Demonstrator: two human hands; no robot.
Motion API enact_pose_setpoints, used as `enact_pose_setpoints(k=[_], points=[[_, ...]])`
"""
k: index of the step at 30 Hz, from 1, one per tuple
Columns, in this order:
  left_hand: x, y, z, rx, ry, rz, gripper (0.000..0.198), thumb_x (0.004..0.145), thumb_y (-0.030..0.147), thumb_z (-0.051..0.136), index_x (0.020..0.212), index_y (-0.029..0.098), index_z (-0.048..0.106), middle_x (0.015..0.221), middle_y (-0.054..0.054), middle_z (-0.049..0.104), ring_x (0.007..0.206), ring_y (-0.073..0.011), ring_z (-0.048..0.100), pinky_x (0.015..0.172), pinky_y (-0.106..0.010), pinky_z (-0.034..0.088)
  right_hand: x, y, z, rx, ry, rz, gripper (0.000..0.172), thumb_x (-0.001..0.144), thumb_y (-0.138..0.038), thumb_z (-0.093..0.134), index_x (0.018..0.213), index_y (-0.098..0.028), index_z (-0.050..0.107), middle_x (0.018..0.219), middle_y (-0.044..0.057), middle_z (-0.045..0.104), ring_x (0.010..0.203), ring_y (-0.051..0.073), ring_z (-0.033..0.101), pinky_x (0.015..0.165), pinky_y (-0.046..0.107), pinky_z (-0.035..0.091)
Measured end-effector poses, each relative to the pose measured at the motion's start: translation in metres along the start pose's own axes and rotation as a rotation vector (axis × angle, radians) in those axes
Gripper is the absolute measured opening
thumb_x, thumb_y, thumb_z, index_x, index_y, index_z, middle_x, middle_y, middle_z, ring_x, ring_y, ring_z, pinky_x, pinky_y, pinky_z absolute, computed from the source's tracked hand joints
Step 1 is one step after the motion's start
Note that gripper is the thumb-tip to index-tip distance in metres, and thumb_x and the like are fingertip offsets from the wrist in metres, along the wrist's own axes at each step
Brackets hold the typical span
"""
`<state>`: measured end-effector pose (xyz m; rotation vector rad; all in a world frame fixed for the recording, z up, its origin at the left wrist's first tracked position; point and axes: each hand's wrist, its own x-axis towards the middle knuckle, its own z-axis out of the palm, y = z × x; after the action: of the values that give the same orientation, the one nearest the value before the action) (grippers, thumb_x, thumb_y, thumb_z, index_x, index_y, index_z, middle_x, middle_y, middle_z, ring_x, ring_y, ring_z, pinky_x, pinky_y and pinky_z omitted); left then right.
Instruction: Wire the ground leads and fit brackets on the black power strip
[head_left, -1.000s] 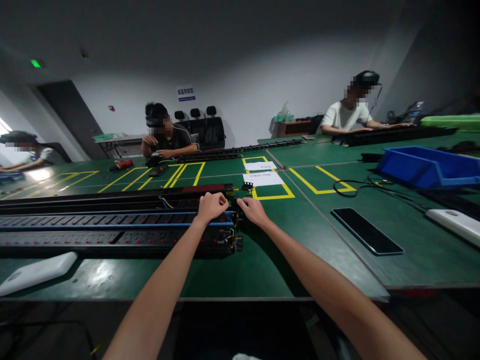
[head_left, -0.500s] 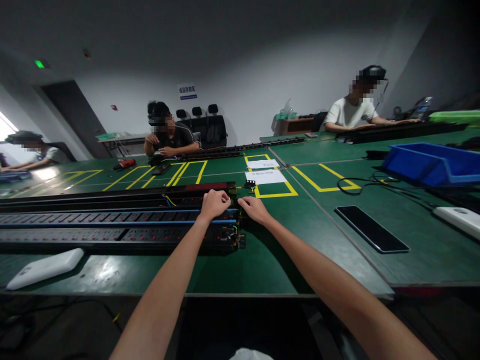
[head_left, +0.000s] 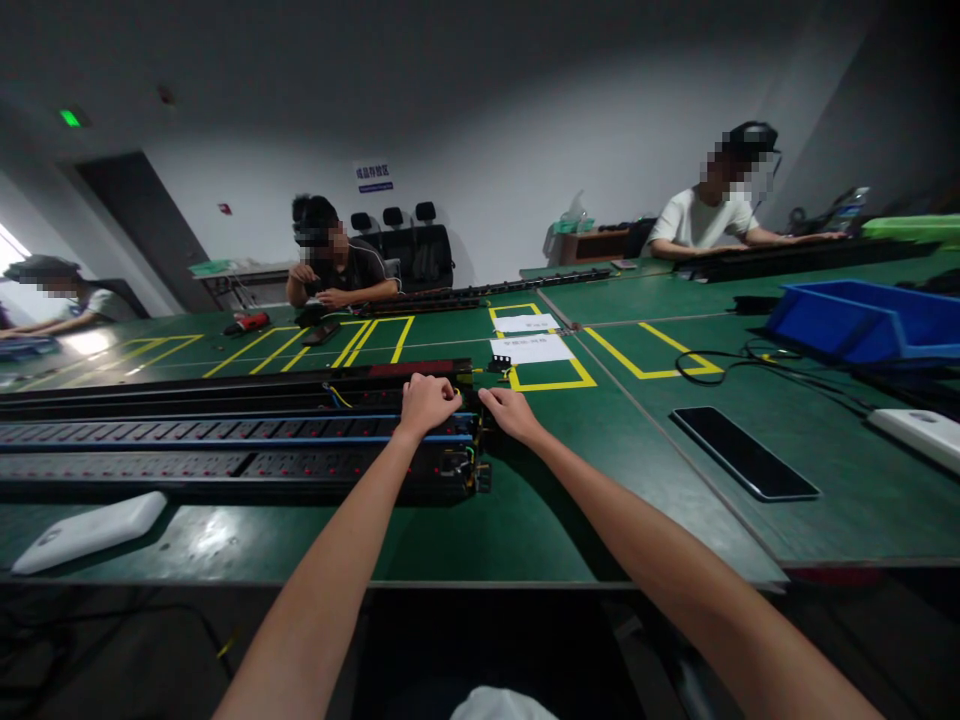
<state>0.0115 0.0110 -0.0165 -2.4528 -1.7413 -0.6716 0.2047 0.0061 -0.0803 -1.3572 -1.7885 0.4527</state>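
Several long black power strips [head_left: 360,466] lie side by side on the green table, their right ends near my hands. Wires show at the open end of the nearest one, beside a small black end part [head_left: 484,477]. My left hand [head_left: 429,404] is closed with bent fingers over the right end of the strips behind it; a bit of yellow wire shows at its fingertips. Just past that end, my right hand [head_left: 512,412] is closed in a pinch, fingertips pointing left toward the strip. What either hand holds is hidden or too small to make out.
Behind the hands are a small black part [head_left: 500,363], paper sheets [head_left: 531,348] and yellow tape outlines. To the right lie a phone [head_left: 744,452], cables and a blue bin [head_left: 862,325]. A white device [head_left: 90,532] is at front left. Three people sit around the table.
My view has tilted slightly, so the scene sits a little higher. Both hands stay at the strip ends, with only a slight shift of the right fingers.
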Motion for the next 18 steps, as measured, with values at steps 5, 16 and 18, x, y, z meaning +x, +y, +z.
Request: enact_pose_setpoints(k=[5, 16, 18], points=[[0.0014, -0.0014, 0.0013, 0.026, -0.037, 0.027, 0.026, 0.084, 0.044, 0.062, 0.076, 0.025, 0.078, 0.095, -0.008, 0.075, 0.105, -0.0321, 0.058, 0.092, -0.044, 0.044, 0.003, 0.0016, 0.0002, 0.024, 0.036, 0.034, 0.051, 0.098, -0.054, 0.034, 0.06, -0.022, 0.043, 0.058, 0.0, 0.05, 0.057, 0.016, 0.047, 0.055, 0.028, 0.025], [0.0054, -0.0053, 0.0035, -0.003, -0.107, 0.046, 0.026, 0.087, 0.041, 0.059, 0.077, 0.026, 0.078, 0.094, -0.005, 0.076, 0.11, -0.0294, 0.056, 0.094, -0.041, 0.041, 0.0056, 0.0052, -0.0062, 0.301, 0.14, 0.232, 0.048, 0.097, -0.054, 0.037, 0.063, -0.022, 0.05, 0.048, 0.0, 0.053, 0.048, 0.017, 0.058, 0.052, 0.025, 0.037], [0.0055, -0.0049, 0.0028, -0.009, -0.108, 0.048, 0.027, 0.087, 0.041, 0.058, 0.077, 0.026, 0.079, 0.094, -0.005, 0.076, 0.11, -0.0294, 0.056, 0.094, -0.041, 0.042, 0.0051, 0.005, -0.0064, 0.35, 0.142, 0.227, 0.05, 0.096, -0.059, 0.038, 0.064, -0.022, 0.049, 0.048, 0.0, 0.053, 0.047, 0.017, 0.059, 0.05, 0.025, 0.038]])
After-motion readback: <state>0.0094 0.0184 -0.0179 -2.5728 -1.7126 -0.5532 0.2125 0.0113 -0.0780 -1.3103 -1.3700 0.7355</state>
